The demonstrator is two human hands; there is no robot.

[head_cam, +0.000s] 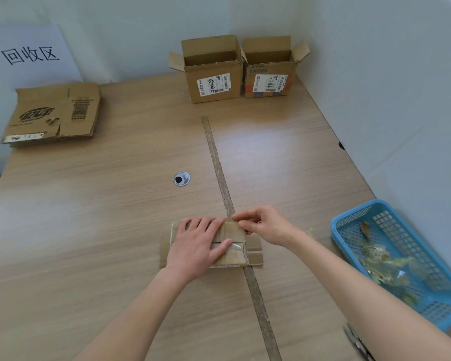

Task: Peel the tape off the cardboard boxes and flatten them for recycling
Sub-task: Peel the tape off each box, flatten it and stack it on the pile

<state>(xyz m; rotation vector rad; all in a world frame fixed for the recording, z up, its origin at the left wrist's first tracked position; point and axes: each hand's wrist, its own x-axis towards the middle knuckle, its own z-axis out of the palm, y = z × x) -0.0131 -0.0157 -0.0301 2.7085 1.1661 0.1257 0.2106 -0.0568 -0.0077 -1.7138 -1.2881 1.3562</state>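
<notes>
— What's hard to make out, starting at the left?

— The flattened cardboard (pixel 54 114) at the far left corner has a dark logo and QR code, too blurred to read. The paper sign (pixel 30 54) above it reads 回收区.

— And in the middle?

— A small flattened box (pixel 232 246) lies on the wooden table (pixel 115 204), half hidden by the left hand (pixel 198 246), whose straight fingers press flat on it. Glossy clear tape (pixel 231 247) crosses it. The right hand (pixel 264 225) pinches at its far edge; exactly what it pinches I cannot tell.

— Farther right?

— Two open boxes (pixel 214 74) with unreadable shipping labels, and a blue plastic basket (pixel 349 217) of crumpled tape scraps, cut off at the edge.
</notes>
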